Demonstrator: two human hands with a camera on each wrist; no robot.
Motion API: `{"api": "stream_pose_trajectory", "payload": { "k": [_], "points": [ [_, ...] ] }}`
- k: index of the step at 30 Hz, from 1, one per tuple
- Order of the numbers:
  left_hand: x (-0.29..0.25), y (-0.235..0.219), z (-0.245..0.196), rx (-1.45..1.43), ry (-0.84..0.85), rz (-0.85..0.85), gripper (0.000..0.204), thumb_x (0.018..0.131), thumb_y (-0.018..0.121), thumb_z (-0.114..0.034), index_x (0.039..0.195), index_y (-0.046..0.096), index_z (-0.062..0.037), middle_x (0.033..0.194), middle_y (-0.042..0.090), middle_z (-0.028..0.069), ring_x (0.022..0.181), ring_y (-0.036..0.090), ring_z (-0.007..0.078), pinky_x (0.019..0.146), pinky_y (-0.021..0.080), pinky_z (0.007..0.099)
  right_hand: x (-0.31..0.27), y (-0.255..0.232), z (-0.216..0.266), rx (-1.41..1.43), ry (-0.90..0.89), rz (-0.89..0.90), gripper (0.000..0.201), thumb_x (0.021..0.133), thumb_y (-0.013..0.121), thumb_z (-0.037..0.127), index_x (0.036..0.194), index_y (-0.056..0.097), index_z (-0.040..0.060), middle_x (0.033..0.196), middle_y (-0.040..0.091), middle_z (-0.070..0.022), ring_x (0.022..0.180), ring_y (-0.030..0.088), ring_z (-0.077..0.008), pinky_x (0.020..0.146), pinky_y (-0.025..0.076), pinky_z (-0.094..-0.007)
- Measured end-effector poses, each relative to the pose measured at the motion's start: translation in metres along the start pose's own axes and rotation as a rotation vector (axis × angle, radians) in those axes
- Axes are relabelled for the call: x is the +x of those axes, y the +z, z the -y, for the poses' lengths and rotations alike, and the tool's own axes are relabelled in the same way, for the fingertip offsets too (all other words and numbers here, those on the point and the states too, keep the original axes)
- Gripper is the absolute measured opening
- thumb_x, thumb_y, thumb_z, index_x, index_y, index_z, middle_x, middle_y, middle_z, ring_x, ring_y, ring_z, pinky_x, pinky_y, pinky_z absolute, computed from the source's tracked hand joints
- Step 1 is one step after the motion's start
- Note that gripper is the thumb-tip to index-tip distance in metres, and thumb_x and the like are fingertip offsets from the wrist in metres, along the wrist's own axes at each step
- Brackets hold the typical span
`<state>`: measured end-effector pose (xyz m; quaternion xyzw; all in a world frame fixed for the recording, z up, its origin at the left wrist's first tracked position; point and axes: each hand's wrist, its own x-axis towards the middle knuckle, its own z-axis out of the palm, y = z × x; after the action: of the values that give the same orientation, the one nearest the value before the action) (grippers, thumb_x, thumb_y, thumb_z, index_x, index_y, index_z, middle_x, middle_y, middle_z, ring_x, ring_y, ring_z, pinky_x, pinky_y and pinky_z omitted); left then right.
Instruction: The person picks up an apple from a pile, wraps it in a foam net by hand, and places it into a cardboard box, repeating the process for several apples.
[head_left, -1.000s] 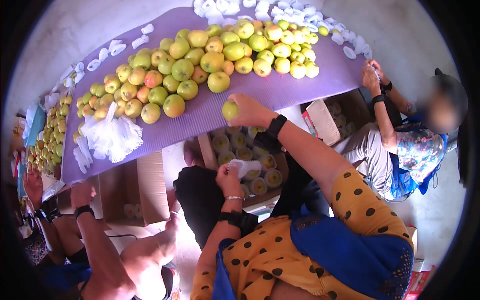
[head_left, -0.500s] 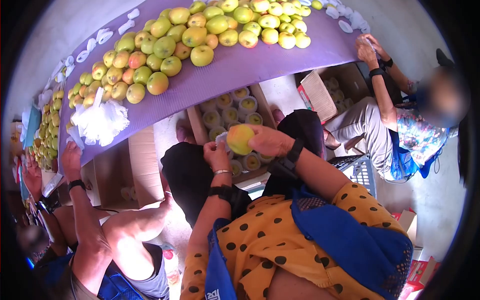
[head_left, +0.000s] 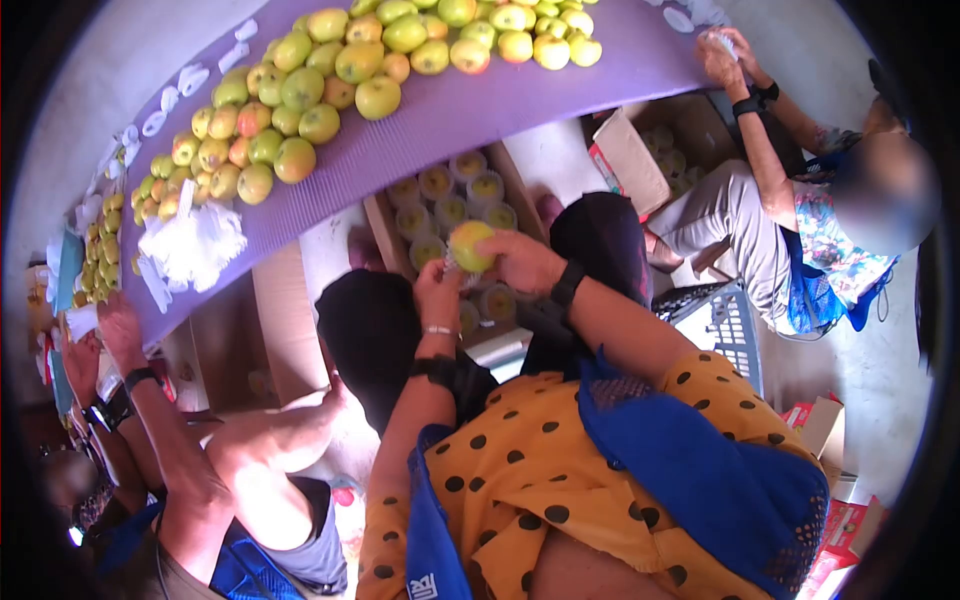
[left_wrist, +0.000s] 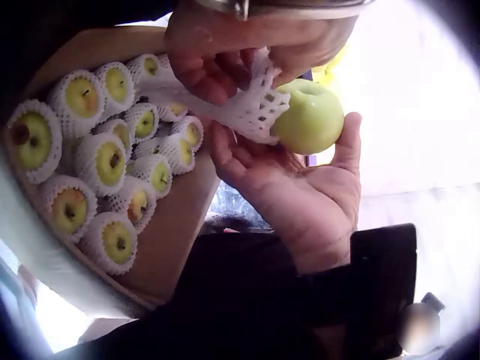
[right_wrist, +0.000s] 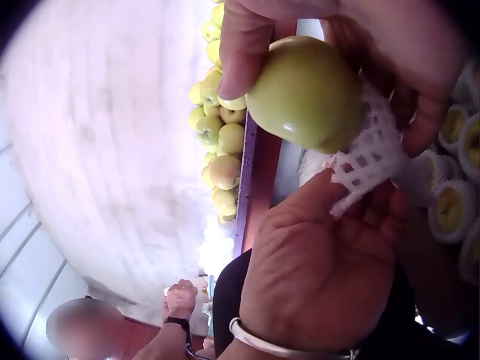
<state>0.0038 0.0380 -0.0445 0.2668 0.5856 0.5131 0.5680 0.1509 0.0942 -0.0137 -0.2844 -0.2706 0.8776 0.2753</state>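
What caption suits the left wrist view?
A left hand holds a white foam mesh sleeve against a round green apple in the right hand.

No readable text; only illegible white marks (head_left: 423, 585) on the blue strap (head_left: 424, 505) and red carton (head_left: 852, 528).

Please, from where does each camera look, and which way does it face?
Head: on the head, facing forward and down at table and box; left hand, right hand and shirt show.
Left wrist: looks past the left hand into the box of wrapped apples; both hands show.
Right wrist: looks past the right hand toward piled apples and wall; both hands show.
Both wrist views share the held apple and net.
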Motion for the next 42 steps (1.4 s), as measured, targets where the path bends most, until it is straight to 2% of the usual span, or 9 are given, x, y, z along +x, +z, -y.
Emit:
{"api": "stream_pose_trajectory", "payload": {
  "k": [8, 13, 18, 24, 30, 33, 37, 39, 42],
  "points": [
    [0.001, 0.002, 0.001, -0.437, 0.105, -0.035, 0.013, 0.080, 0.051, -0.007, 0.092, 0.049, -0.0052, 0.087, 0.055, 0.0046, 0.074, 0.056, 0.0147, 0.061, 0.050, 0.0300, -0.003, 0.004, -0.004, -0.140, -0.050, -0.132, 0.049, 0.068, 0.064, 0.012, 0.114, 0.047, 0.0056, 0.104, 0.052, -0.0048, 0.093, 0.051, -0.0164, 0.081, 0.041, -0.0292],
    [-0.007, 0.000, -0.004, -0.254, 0.060, 0.050, 0.012, 0.079, 0.051, -0.005, 0.091, 0.049, -0.0058, 0.084, 0.054, 0.0035, 0.071, 0.055, 0.0126, 0.060, 0.048, 0.0254, 0.001, 0.001, -0.014, -0.392, -0.197, -0.279, 0.059, 0.059, 0.070, 0.008, 0.113, 0.047, 0.0029, 0.104, 0.052, -0.0052, 0.092, 0.051, -0.0151, 0.079, 0.043, -0.0273],
    [-0.012, -0.001, -0.014, -0.306, 0.122, -0.038, 0.009, 0.077, 0.051, -0.003, 0.086, 0.050, -0.0062, 0.080, 0.054, 0.0023, 0.068, 0.054, 0.0102, 0.057, 0.047, 0.0229, 0.000, 0.004, -0.019, -1.254, -0.562, -0.379, 0.068, 0.049, 0.073, 0.010, 0.110, 0.046, 0.0024, 0.105, 0.047, -0.0129, 0.100, 0.047, -0.0266, 0.087, 0.037, -0.0315],
    [-0.009, -0.006, 0.002, 0.031, 0.046, 0.191, 0.012, 0.071, 0.055, -0.002, 0.082, 0.050, -0.0050, 0.075, 0.052, 0.0016, 0.066, 0.052, 0.0093, 0.055, 0.046, 0.0216, 0.000, 0.002, -0.019, -1.387, -0.688, -0.428, 0.068, 0.048, 0.071, 0.007, 0.111, 0.045, 0.0034, 0.108, 0.044, -0.0168, 0.103, 0.043, -0.0330, 0.091, 0.034, -0.0349],
    [-0.018, 0.009, -0.023, 0.093, -0.043, -0.091, 0.026, 0.074, 0.061, -0.013, 0.096, 0.050, -0.0038, 0.079, 0.052, 0.0021, 0.064, 0.052, 0.0097, 0.052, 0.046, 0.0231, -0.006, 0.009, -0.018, -1.562, -0.773, -0.230, 0.059, 0.051, 0.066, 0.001, 0.107, 0.047, 0.0039, 0.106, 0.044, -0.0167, 0.101, 0.041, -0.0344, 0.088, 0.035, -0.0379],
    [-0.007, -0.002, -0.013, 0.068, -0.124, 0.156, 0.033, 0.077, 0.059, -0.017, 0.105, 0.047, -0.0043, 0.087, 0.054, 0.0052, 0.073, 0.055, 0.0131, 0.052, 0.047, 0.0255, -0.008, 0.014, -0.014, -1.607, -0.725, -0.082, 0.059, 0.053, 0.064, -0.001, 0.109, 0.046, 0.0044, 0.107, 0.043, -0.0171, 0.104, 0.040, -0.0346, 0.089, 0.034, -0.0370],
    [-0.008, -0.008, -0.019, -0.249, -0.216, 0.213, 0.034, 0.080, 0.056, -0.015, 0.110, 0.044, -0.0056, 0.097, 0.055, 0.0075, 0.084, 0.057, 0.0177, 0.058, 0.050, 0.0301, -0.011, 0.014, -0.008, -1.381, -0.784, -0.140, 0.057, 0.060, 0.063, 0.001, 0.113, 0.044, 0.0046, 0.114, 0.041, -0.0141, 0.110, 0.039, -0.0273, 0.088, 0.036, -0.0337],
    [-0.011, -0.007, -0.022, -0.390, -0.140, 0.190, 0.034, 0.081, 0.053, -0.013, 0.112, 0.041, -0.0064, 0.105, 0.053, 0.0083, 0.092, 0.055, 0.0218, 0.068, 0.049, 0.0347, -0.016, 0.012, -0.005, -0.676, -0.522, -0.283, 0.048, 0.068, 0.060, 0.004, 0.113, 0.044, 0.0037, 0.109, 0.046, -0.0075, 0.103, 0.045, -0.0176, 0.081, 0.041, -0.0294],
    [-0.010, -0.005, -0.021, -0.486, -0.080, 0.231, 0.034, 0.081, 0.053, -0.012, 0.112, 0.041, -0.0067, 0.107, 0.051, 0.0082, 0.095, 0.054, 0.0236, 0.075, 0.047, 0.0373, -0.013, 0.003, -0.003, -0.481, -0.329, -0.219, 0.036, 0.074, 0.057, 0.005, 0.109, 0.048, 0.0022, 0.099, 0.052, -0.0016, 0.092, 0.050, -0.0107, 0.075, 0.044, -0.0258]
  ]
}}
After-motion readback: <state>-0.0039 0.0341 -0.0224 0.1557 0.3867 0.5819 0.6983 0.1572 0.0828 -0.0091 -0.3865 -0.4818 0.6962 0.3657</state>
